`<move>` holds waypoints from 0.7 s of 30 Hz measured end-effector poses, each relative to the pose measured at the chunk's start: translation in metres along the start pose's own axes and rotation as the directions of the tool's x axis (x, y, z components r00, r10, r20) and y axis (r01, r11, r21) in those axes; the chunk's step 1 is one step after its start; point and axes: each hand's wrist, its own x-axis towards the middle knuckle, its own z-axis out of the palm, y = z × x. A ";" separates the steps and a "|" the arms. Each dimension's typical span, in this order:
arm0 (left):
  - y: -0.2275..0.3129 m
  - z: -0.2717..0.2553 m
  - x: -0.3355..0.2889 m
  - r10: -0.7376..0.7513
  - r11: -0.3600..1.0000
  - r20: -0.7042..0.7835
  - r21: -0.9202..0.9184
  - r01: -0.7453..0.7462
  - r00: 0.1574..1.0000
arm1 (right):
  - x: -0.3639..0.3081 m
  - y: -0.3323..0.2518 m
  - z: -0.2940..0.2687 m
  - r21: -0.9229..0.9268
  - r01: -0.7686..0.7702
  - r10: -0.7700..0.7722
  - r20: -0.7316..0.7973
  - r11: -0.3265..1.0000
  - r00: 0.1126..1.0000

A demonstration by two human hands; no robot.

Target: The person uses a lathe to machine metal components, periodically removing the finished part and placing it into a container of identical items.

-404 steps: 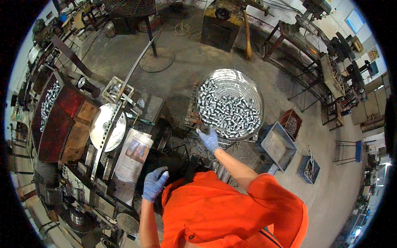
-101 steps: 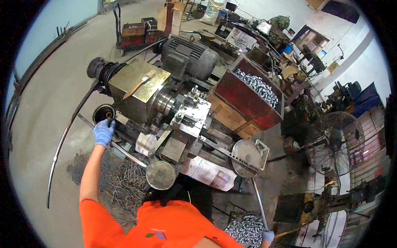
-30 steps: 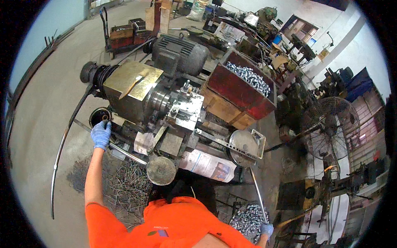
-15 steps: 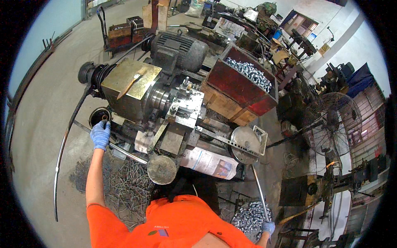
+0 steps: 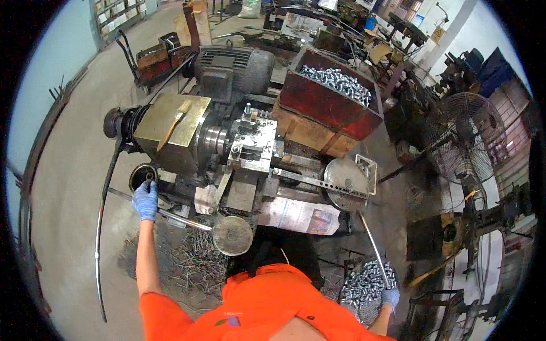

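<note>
My left hand (image 5: pixel 145 201), in a blue glove, is at the near rim of a round dark bowl (image 5: pixel 135 178) left of a small lathe-like machine (image 5: pixel 253 145). Its fingers are bent together at the bowl; anything between them is too small to make out. A metal bar (image 5: pixel 185 219) passes behind this hand toward a round metal disc (image 5: pixel 232 235). At lower right, my right hand (image 5: pixel 391 297), gloved too, is wrapped round the lower end of a long shiny lever (image 5: pixel 373 244). That lever runs up to the machine's larger disc (image 5: pixel 344 183). Below it, a round basket (image 5: pixel 364 311) holds many small metal pieces.
A red bin (image 5: pixel 330 108) of metal parts stands on a wooden crate behind the machine. A brush (image 5: pixel 172 131) lies on the brass-coloured housing. Metal scraps (image 5: pixel 196 258) cover the floor below left. A large fan (image 5: pixel 466 136) is at right; a hand cart (image 5: pixel 128 54) stands far left.
The whole view has shifted, so the machine's near side and both hands appear further right. My left hand stays by the bowl and my right hand stays on the lever.
</note>
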 end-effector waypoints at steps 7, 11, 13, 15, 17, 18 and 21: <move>-0.004 0.003 0.000 0.020 0.999 -0.006 0.031 -0.020 1.000 | 0.000 -0.003 0.003 -0.066 -0.067 0.065 -0.034 0.996 0.997; -0.008 0.006 0.000 0.072 0.997 -0.046 0.018 -0.071 0.996 | -0.002 -0.005 0.002 -0.062 -0.081 0.082 0.015 0.995 0.997; -0.009 0.007 0.000 0.073 0.997 -0.053 0.013 -0.073 0.996 | -0.003 -0.005 0.001 -0.017 -0.055 0.055 -0.025 0.998 0.998; -0.010 0.008 0.000 0.071 0.997 -0.069 0.000 -0.072 0.995 | -0.003 -0.005 0.002 -0.023 -0.090 0.089 -0.041 0.996 0.995; -0.009 0.007 0.000 0.056 0.998 -0.053 0.007 -0.056 0.997 | -0.003 -0.005 0.002 -0.020 -0.062 0.062 -0.024 0.998 0.998; -0.008 0.006 0.000 0.042 0.999 -0.037 -0.001 -0.042 0.998 | -0.003 -0.005 0.002 -0.019 -0.051 0.051 -0.003 0.999 0.999; -0.006 0.003 -0.001 0.067 0.998 -0.030 0.003 -0.067 0.997 | -0.007 -0.005 0.002 -0.027 -0.081 0.082 0.009 0.996 0.997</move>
